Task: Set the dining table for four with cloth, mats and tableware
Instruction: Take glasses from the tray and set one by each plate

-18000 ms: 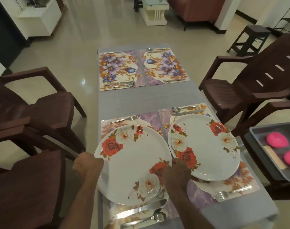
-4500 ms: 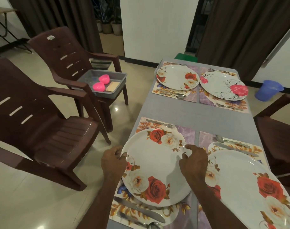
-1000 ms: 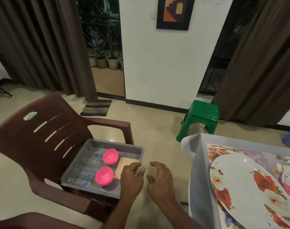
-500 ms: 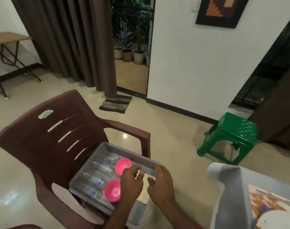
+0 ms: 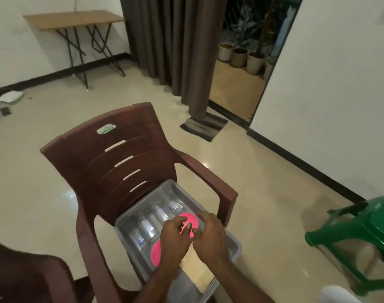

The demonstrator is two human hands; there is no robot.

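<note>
A round pink plastic bowl (image 5: 190, 219) sat mouth-down toward the far end of a grey rectangular plastic tray (image 5: 234, 248), and both hands were on it. The left hand (image 5: 175, 239) reached over it with curled fingers (image 5: 187, 226) touching its top, while the right hand (image 5: 210, 232) cupped its right side; whether either had actually closed around the bowl could not be told through the motion blur. A second pink bowl (image 5: 156, 254) lay nearer the viewer, half hidden under the left wrist. Clear drinking glasses (image 5: 149, 221) lay on their sides in a row along the tray's left part, and a flat tan board (image 5: 197, 270) rested along its right part beneath the forearms. The tray stood on the seat of a brown plastic armchair (image 5: 125, 154). A green plastic stool (image 5: 361, 228) stood to the right on the pale tiled floor (image 5: 33, 171).
</note>
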